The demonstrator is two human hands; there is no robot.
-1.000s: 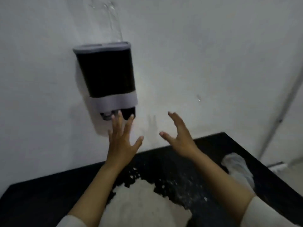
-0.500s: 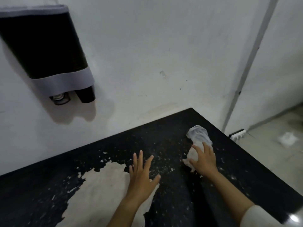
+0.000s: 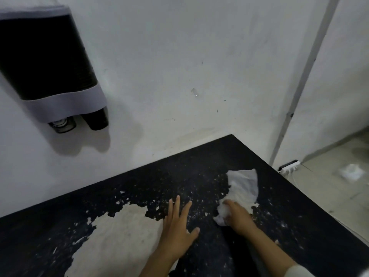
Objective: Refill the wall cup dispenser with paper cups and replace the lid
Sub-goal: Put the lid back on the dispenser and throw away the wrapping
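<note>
Right hand (image 3: 238,215) holds a crumpled white plastic bag (image 3: 242,185) in its grip near the black, peeling tabletop's (image 3: 139,182) right edge; left hand (image 3: 176,221) lies wide and flat mid-tabletop.

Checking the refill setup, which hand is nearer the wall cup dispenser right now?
Left. The left hand lies flat on the counter, below-right of the dispenser; the right hand is farther right, gripping the white bag.

Your hands are down on the worn black table.
Your right hand (image 3: 237,215) grips a crumpled white plastic bag (image 3: 242,186); your left hand (image 3: 177,226) lies flat just beside it, the wall dispenser (image 3: 48,62) up-left of both.
</note>
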